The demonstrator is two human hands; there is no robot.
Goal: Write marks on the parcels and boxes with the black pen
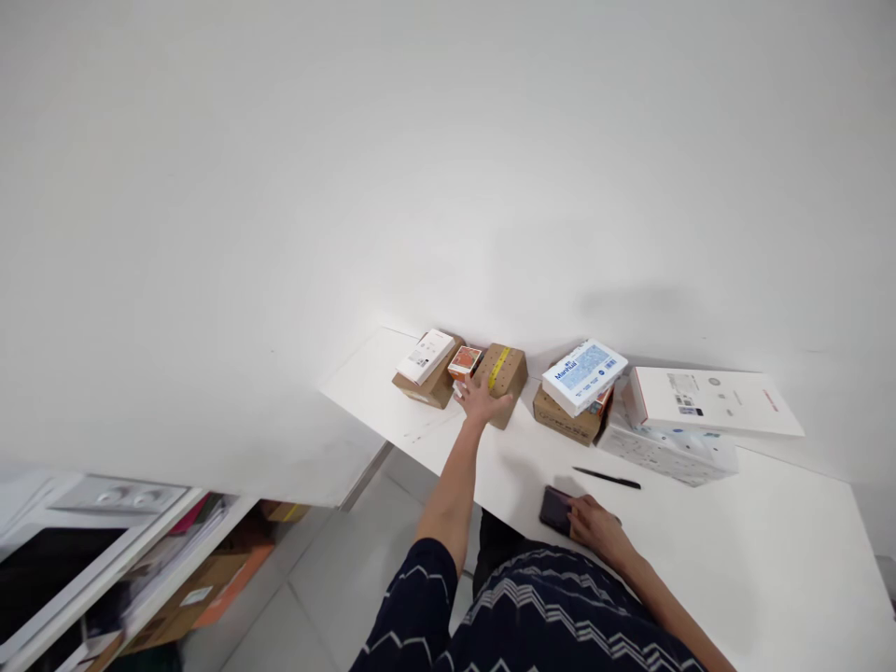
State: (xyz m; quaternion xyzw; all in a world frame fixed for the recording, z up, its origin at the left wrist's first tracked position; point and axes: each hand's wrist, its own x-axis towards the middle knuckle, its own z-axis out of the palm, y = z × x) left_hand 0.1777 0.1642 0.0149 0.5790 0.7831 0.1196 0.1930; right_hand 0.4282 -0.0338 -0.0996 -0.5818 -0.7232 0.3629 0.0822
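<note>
My left hand (480,402) is stretched out with fingers spread, at the front of a small orange and white box (465,361) and a brown cardboard box with yellow tape (505,369). Whether its fingertips press on either box I cannot tell. My right hand (600,534) rests low on the table with its fingers on the right end of a dark phone (554,510), which lies flat near the front edge. Just beyond the phone lies a black pen (606,478).
Against the wall, a white box (425,357) sits on a brown carton (435,387). Farther right, a blue and white box (585,375) tops another carton (564,419). A large white box (714,401) leans over a patterned one (668,453). Shelves (189,569) stand lower left of the white table (791,551).
</note>
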